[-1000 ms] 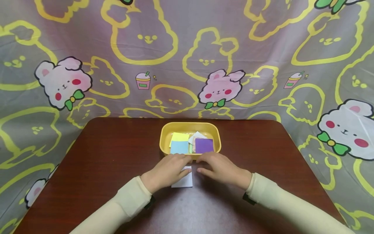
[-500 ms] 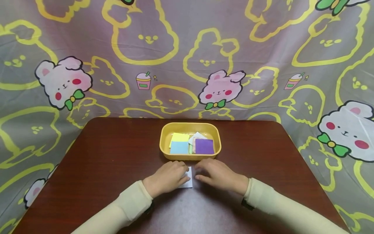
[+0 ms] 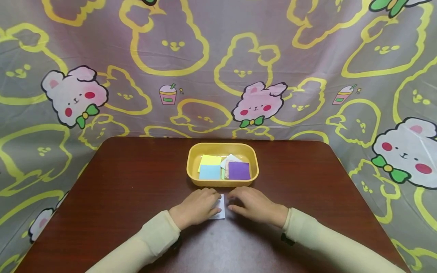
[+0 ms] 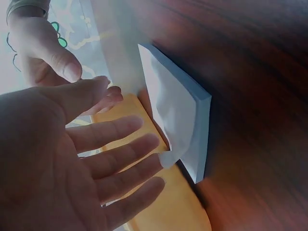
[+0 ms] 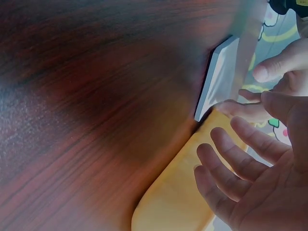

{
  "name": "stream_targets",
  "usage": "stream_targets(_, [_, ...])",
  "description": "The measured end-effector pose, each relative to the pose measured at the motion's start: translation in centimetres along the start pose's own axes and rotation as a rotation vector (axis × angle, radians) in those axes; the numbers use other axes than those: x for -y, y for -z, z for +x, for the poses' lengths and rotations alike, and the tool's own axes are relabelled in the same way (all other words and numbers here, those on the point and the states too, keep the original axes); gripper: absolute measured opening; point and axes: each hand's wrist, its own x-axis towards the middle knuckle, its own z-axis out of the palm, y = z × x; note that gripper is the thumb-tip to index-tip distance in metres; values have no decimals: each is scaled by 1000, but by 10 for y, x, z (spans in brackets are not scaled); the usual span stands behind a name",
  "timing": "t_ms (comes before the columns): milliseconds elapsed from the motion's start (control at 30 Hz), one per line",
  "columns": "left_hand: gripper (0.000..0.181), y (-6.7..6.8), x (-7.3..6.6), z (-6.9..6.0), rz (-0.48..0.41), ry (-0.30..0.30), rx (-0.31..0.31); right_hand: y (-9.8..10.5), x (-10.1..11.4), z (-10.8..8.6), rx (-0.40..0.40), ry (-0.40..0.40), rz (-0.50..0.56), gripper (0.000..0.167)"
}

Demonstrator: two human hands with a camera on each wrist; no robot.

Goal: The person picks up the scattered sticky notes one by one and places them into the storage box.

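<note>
A white square paper pad (image 3: 221, 212) lies on the table in front of the yellow box (image 3: 222, 183). My left hand (image 3: 198, 206) is over the pad and hides much of it. In the left wrist view, its extended fingers reach to a curled-up corner of the pad's top sheet (image 4: 168, 158); whether they touch it I cannot tell. To the right of the pad, my right hand (image 3: 254, 206) hovers with loosely bent fingers and nothing in them. Inside the box are yellow (image 3: 211, 160), light blue (image 3: 209, 172), purple (image 3: 239, 170) and white paper squares (image 3: 232, 157).
The dark reddish-brown wooden table (image 3: 136, 182) carries the box just beyond both hands. A grey curtain (image 3: 205, 22) with yellow outlines and rabbit faces hangs behind the table and along its sides.
Both hands have drawn back slightly from the box toward the person, and the left one covers more of the white pad. Over the last half second they barely move.
</note>
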Motion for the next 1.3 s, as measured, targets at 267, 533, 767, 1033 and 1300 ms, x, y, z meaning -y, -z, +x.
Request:
stream_targets(267, [45,-3,3,-1,61,39,47,-2,0,1,20,7,11,25])
stream_targets(533, [57,-5,3,-1,80,106,73,-1,1,3,43,-6,30,23])
stream_targets(767, [62,-8,6,0,73,116,73,-2,0,3,41,0,14,23])
stream_targets(1033, [69,-8,7,0,45,118,67,0,1,4,52,-20,14,26])
stream_targets(1300, [69,-6,7,-1,-35,136,74,2,4,4,51,-27,27,27])
